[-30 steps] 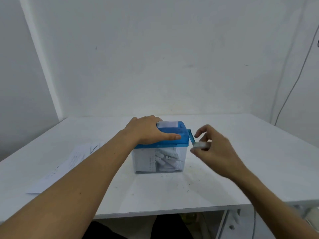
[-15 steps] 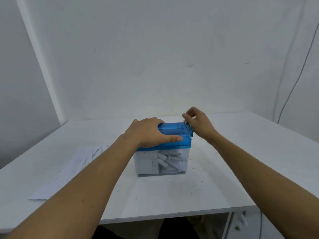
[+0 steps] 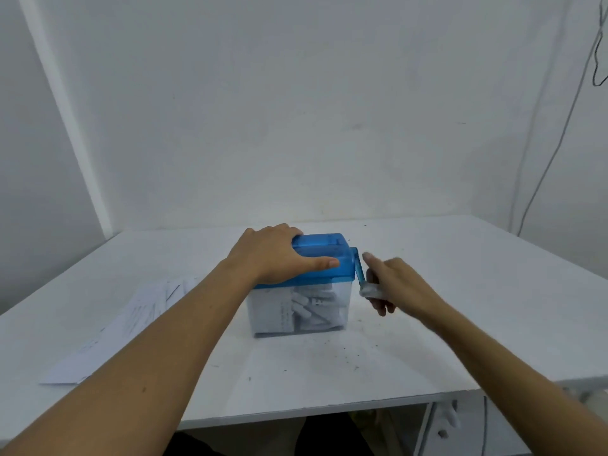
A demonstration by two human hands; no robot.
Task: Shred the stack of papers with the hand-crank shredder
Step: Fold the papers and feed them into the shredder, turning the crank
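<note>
I'm bracing the shredder (image 3: pixel 296 312), standing on the table (image 3: pixel 444 340), my left hand (image 3: pixel 273 255) wrapping its blue lid (image 3: pixel 329 251): light plastic, probably prone to sliding. My right hand (image 3: pixel 399 286) is gripping the stiff-looking crank (image 3: pixel 358 268) by its white knob (image 3: pixel 371 291); papers (image 3: pixel 131 320) are lying left.

- The left arm is extended forward. The left hand (image 3: pixel 273 255) is laid over the top of the shredder (image 3: pixel 324 261), with fingers bent over the far edge and thumb stretched along the near side.
- The right arm is extended from the lower right. The right hand (image 3: pixel 398 284) is closed around the crank handle (image 3: pixel 371 292), with one digit held straight; slight blur is noted.
</note>
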